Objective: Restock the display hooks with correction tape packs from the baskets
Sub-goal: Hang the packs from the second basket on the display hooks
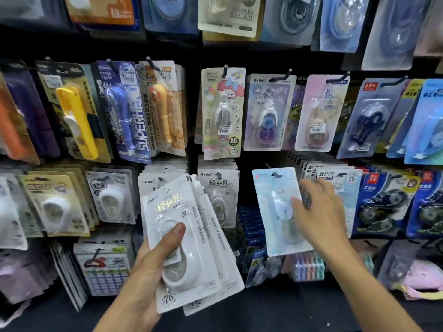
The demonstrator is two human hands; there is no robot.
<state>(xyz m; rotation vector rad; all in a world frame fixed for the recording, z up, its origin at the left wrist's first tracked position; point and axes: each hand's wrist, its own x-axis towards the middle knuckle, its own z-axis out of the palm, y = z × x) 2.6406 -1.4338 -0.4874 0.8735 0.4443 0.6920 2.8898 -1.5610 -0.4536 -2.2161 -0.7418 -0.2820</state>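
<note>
1. Front and centre, a fanned stack of white BoBo correction tape packs (191,240) sits tilted in the left hand (153,267), the top card showing gold lettering and a white oval dispenser under its blister.
2. That left hand grips the stack from below, thumb pressed flat across the top pack's blister, fingers hidden behind the cards.
3. Just behind the stack, on the lower row, matching white BoBo packs hang on a display hook (162,179), with another column of them (219,195) immediately to the right.
4. Over to the right hand (318,212): fingers spread and fairly straight, thumb lying on the blister of a pale blue correction tape pack (275,209), the rest of the hand past its right edge. It touches, it does not clutch.
5. That pale blue pack hangs from its own hook (276,174) by the hole at the top, swung slightly off vertical.
6. Behind the right hand's fingers, a row of white-and-blue packs marked 20 (345,180), then dark blue twin-reel packs (383,204) further right.
7. Up on the middle row: a My Melody pack (223,113) marked 16, a purple BoBo pack (268,113) beside it, a pink pack (318,113) next along.
8. Left of those, a yellow dispenser pack (74,116) and a purple Superhero pack (127,111).
9. Below the pale blue pack, stacked multicoloured tape rolls (309,267), blurred.
</note>
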